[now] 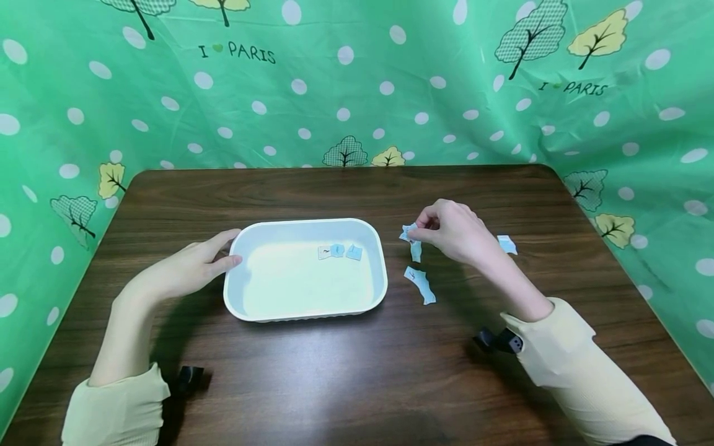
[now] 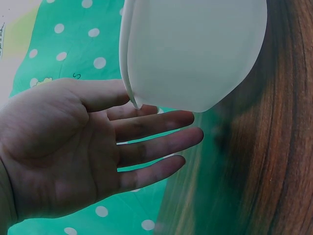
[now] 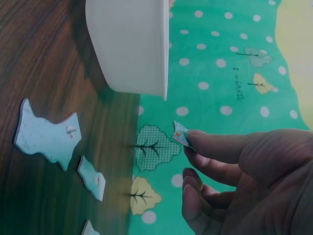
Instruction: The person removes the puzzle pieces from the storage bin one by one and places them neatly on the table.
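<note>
On the left side of a white plastic tray (image 1: 304, 314), my left hand (image 1: 192, 267) holds the rim, thumb on the edge and fingers stretched out below it. My right hand (image 1: 454, 230), to the right of the tray, pinches a small light-blue puzzle piece (image 3: 180, 133) between thumb and index finger. Near that hand, a long curved puzzle piece (image 1: 421, 285) and a smaller one (image 1: 416, 252) rest on the table. Inside the tray, toward its back right, sit a few small pieces (image 1: 354, 252) with dark marks.
One more light-blue piece (image 1: 506, 244) lies on the dark wood table (image 1: 357, 378), beyond my right wrist. A green dotted curtain (image 1: 357, 87) with printed trees hangs behind the table and along both sides. Dark wrist devices (image 1: 498, 341) show at the sleeves.
</note>
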Available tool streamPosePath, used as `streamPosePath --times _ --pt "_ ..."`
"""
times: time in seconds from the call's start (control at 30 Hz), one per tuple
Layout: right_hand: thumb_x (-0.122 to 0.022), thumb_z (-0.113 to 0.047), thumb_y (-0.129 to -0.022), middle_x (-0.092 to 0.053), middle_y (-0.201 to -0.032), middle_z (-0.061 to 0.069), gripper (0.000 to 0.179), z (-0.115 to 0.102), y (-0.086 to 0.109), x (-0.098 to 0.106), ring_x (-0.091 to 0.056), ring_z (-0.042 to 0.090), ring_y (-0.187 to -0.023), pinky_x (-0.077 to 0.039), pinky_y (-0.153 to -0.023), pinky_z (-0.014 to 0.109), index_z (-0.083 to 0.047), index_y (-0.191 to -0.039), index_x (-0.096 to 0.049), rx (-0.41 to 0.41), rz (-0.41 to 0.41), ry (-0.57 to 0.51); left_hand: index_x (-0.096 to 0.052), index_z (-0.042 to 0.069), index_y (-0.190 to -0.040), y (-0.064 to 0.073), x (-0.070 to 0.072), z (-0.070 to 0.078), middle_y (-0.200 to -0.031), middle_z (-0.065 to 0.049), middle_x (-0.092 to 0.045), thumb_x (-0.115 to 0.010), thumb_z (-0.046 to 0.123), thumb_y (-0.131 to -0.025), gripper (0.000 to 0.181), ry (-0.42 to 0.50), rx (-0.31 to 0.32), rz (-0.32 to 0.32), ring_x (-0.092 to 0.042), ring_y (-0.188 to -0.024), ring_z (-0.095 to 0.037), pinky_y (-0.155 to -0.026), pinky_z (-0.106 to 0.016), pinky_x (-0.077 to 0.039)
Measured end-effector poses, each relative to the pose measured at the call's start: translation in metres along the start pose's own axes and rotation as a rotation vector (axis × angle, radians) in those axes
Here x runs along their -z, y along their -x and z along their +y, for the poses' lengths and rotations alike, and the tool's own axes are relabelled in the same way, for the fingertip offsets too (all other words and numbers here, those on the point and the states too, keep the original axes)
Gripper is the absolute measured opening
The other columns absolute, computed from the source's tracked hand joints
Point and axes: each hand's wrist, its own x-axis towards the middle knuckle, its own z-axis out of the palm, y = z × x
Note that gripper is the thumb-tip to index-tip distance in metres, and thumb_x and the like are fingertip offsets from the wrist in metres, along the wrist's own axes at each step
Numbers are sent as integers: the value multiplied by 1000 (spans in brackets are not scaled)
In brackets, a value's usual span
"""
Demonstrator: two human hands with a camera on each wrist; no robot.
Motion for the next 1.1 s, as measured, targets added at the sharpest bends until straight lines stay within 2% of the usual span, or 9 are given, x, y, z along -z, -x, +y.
streamPosePath --times 0.37,0.67,0.87,1.1 --pt "-74 -34 -94 -63 -86 2 18 12 4 3 -54 21 -79 -41 -66 33 -17 -87 -75 -27 -9 21 -28 14 -161 0 -1 0 -150 -16 -55 -47 40 -110 60 10 -5 2 -50 -141 -35 -113 -63 -40" --pt "-74 -35 -94 -60 -76 1 20 26 6 6 -51 20 -72 -37 -61 32 -16 -87 -74 -49 -43 43 -28 13 -161 0 -1 0 -148 -16 -56 -47 38 -110 59 8 -11 4 -51 -140 -35 -112 -63 -41" --pt "-75 -34 -94 -62 -76 -1 20 35 9 6 -51 20 -73 -37 -64 33 -16 -86 -73 -59 -59 56 -28 14 -160 0 -1 0 -149 -15 -56 -47 39 -110 59 18 -2 6 -51 -141 -34 -113 -62 -41" --pt "-75 -35 -94 -55 -74 -1 23 47 13 5 -47 19 -71 -37 -64 33 -14 -85 -71 -67 -74 55 -27 14 -161 0 -1 0 -150 -16 -54 -47 39 -110 60 10 -4 4 -49 -142 -35 -114 -63 -40"
